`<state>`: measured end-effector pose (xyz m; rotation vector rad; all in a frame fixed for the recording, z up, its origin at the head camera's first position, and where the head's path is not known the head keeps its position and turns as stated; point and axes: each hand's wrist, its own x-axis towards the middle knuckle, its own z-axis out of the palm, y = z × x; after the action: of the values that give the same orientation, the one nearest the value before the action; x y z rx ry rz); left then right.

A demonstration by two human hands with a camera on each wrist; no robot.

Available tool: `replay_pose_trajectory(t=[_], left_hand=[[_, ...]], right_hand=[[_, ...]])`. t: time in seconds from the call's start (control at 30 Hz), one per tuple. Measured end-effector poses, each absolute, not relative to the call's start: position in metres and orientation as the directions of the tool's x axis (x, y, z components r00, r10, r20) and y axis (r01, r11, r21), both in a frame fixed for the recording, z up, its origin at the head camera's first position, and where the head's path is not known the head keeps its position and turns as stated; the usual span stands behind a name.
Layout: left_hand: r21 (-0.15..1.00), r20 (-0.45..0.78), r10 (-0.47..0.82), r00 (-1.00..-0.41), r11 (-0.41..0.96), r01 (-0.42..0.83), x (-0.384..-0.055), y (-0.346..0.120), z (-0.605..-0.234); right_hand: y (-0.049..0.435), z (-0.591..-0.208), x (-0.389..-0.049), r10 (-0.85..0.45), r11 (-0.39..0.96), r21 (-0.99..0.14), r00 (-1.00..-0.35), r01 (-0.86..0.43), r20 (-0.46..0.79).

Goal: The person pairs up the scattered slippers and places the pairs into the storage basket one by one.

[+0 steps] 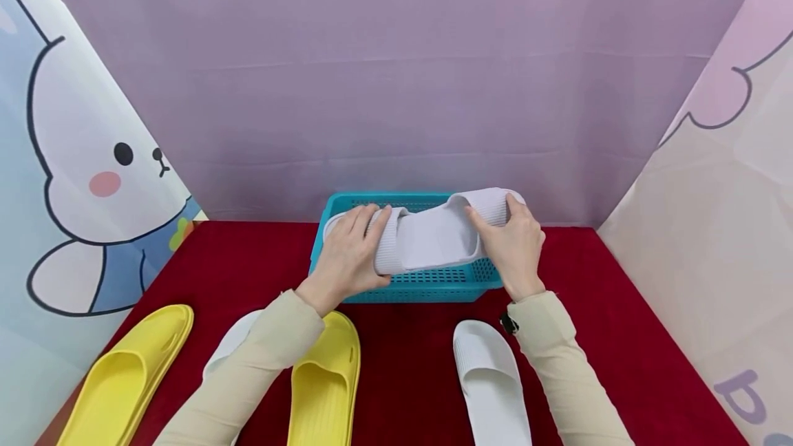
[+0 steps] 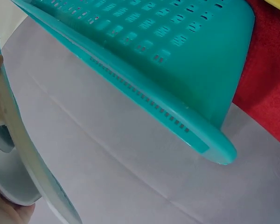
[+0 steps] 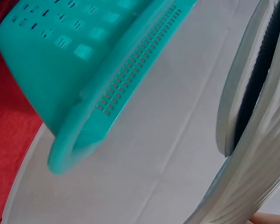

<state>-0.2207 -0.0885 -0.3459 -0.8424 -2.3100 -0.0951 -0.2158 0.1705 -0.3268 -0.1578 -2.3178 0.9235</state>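
Both my hands are on the pale lilac slipper (image 1: 434, 232), holding it crosswise over the teal basket (image 1: 427, 285) at twelve o'clock on the red counter (image 1: 409, 356). My left hand (image 1: 350, 253) has its fingers curled over the strap end, clamped on the ribbed band; my right hand (image 1: 514, 243) grips the other end, fingers wrapped over the top edge and thumb on the near side. The slipper sits at rim height, its lower edge just at the basket's near wall. From the wrist views I only catch the basket's perforated rim (image 2: 177, 123) and a sliver of the slipper's sole (image 3: 252, 93), so I can't say for sure whether it rests on the rim or hovers just above.

As I judge it, this one is nearly in but not released. Plenty left on the counter: a yellow slipper (image 1: 124, 377) at eight o'clock, a second yellow one (image 1: 325, 384) at seven, a white slipper (image 1: 229, 349) partly hidden beneath my left sleeve, and another white slipper (image 1: 492, 380) at five o'clock beside my right forearm. What already lies in the basket is hidden behind the slipper.
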Motion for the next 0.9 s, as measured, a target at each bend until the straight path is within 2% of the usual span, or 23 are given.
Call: replay_pose_trajectory(t=[0.2, 0.37, 0.67, 0.9], left_hand=[[-0.157, 0.626, 0.551, -0.551, 0.782, 0.604, -0.221, -0.089, -0.345], [-0.162, 0.625, 0.565, -0.539, 0.769, 0.619, -0.222, -0.092, -0.344], [-0.144, 0.603, 0.578, -0.549, 0.756, 0.638, -0.222, -0.093, -0.34], [-0.136, 0.607, 0.587, -0.536, 0.741, 0.657, -0.221, -0.087, -0.338]], right_hand=[[0.168, -0.327, -0.208, 0.298, 0.752, -0.65, -0.823, -0.11, 0.484], [0.166, -0.329, -0.203, 0.306, 0.75, -0.649, -0.803, -0.127, 0.511], [0.159, -0.334, -0.198, 0.326, 0.727, -0.664, -0.763, -0.175, 0.558], [0.144, -0.33, -0.192, 0.287, 0.732, -0.633, -0.73, -0.25, 0.62]])
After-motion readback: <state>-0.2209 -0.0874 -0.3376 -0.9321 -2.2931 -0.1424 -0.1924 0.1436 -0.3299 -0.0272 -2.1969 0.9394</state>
